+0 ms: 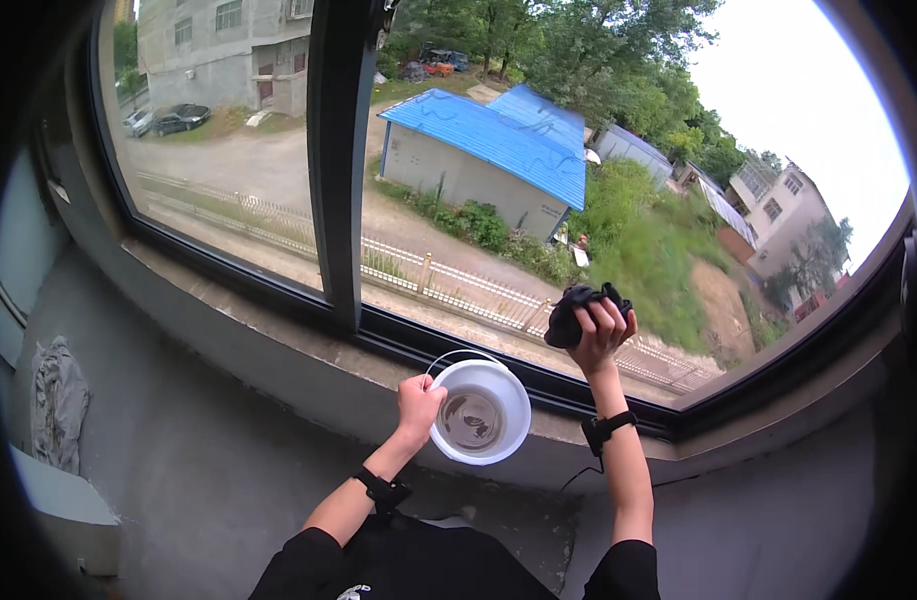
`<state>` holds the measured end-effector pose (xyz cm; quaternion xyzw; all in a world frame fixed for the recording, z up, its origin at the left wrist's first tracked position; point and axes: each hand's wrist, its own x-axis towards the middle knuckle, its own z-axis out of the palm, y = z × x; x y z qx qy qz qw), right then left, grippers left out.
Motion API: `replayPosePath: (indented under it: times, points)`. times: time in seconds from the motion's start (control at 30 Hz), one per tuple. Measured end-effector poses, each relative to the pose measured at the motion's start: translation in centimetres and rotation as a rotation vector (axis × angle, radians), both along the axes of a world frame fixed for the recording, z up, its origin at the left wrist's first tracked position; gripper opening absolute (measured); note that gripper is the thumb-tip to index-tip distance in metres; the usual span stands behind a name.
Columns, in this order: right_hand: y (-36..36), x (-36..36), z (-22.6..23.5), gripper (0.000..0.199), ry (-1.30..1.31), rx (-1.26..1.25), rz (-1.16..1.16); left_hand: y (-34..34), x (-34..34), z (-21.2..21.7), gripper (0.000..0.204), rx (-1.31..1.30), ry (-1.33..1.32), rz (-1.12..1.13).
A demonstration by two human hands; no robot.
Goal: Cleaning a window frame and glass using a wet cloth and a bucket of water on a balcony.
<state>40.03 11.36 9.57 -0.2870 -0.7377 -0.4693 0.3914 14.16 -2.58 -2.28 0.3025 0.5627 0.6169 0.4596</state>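
I am looking down on a dark window frame [339,180], its lower rail bending across the view and its upright dividing the outlook. Outside, a blue-roofed shed [484,150] is showing small dark marks on its wall, too tiny for me to read. The grey floor [219,480] is stretching along the left, giving room beside the left arm. The sill [249,315] is running below the rail, its inner edge curving past both arms. At the bottom, the black shirt [429,555] is carrying white print [355,592], cut off at the lower edge.

The white bucket [517,400] is sitting between the forearms, its mouth facing me and liquid showing inside. Its far rim is overlapping the rail; I cannot tell whether the sill is supporting it. The left hand [419,405] is gripping the bucket at its left rim, and the right hand [603,336] is raised beyond it, fingers closing round a bunched black cloth [571,318]. I am seeing a gap between bucket and right forearm, but cannot judge whether the cloth is touching glass. The wire handle [459,352] is arching over the far rim.
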Motion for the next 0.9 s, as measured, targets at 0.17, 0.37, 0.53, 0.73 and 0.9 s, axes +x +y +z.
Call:
replayPosePath:
  times: [0.17, 0.37, 0.53, 0.73, 0.9]
  points:
    - [-0.5, -0.3, -6.9, 0.035, 0.048, -0.081, -0.067, 0.0, -3.4, -0.2, 0.024, 0.056, 0.011, -0.008]
    - [-2.1, 0.8, -9.2, 0.049, -0.090, -0.195, -0.111, 0.8, -7.4, -0.1, 0.016, 0.055, -0.087, 0.060]
    - [-4.6, 3.3, -11.1, 0.053, -0.408, -0.343, -0.251, 1.8, -8.2, -0.6, 0.017, 0.052, -0.189, 0.125]
    - [-6.0, 8.9, -9.9, 0.050, -0.405, -0.434, -0.372, 2.3, -7.0, 1.1, 0.024, 0.018, -0.016, 0.196]
    - [-8.6, 14.0, -11.7, 0.058, 0.388, -0.559, -0.542, 2.8, -6.6, 0.2, 0.025, 0.068, 0.001, 0.245]
